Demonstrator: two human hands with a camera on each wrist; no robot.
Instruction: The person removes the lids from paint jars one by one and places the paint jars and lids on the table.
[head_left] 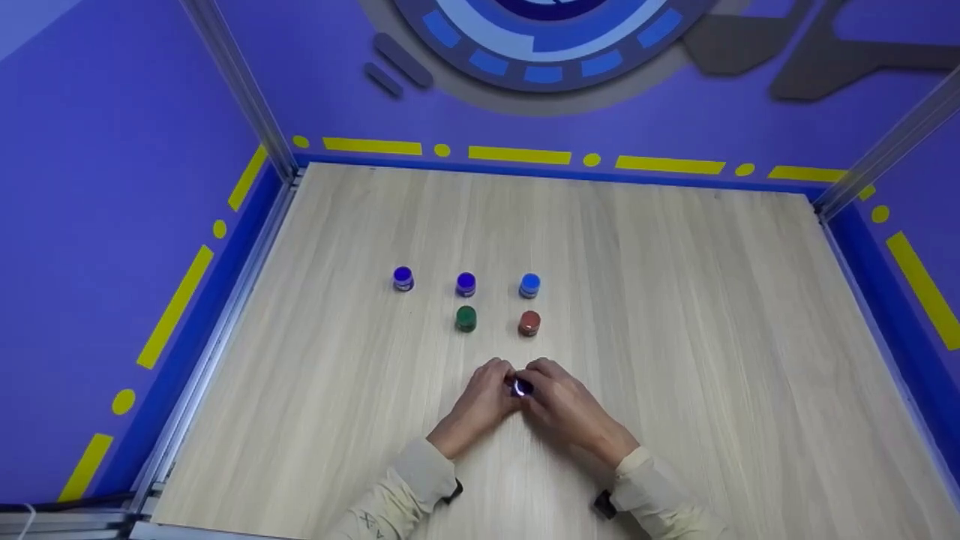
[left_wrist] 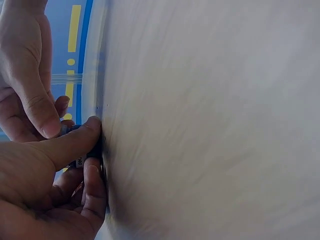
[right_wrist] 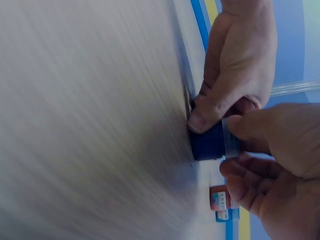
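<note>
A small dark blue jar [right_wrist: 206, 142] with a clear cap [right_wrist: 230, 142] is held low against the table between both hands. My left hand [head_left: 484, 397] grips the jar's body, its thumb [right_wrist: 200, 120] along the side in the right wrist view. At the cap, my right hand [head_left: 571, 409] pinches with thumb and fingers. From the head view only the jar's shiny dark top [head_left: 521, 387] shows between the hands. In the left wrist view, fingers cover most of the jar, leaving part of a white label [left_wrist: 80, 161] visible.
Beyond the hands, several similar small jars stand upright in two rows: two violet-blue ones [head_left: 403, 278] [head_left: 466, 284] and a light blue one [head_left: 529, 285] behind, a green one [head_left: 466, 319] and a red-brown one [head_left: 529, 323] in front. Blue walls [head_left: 525, 127] border the wooden table [head_left: 675, 300].
</note>
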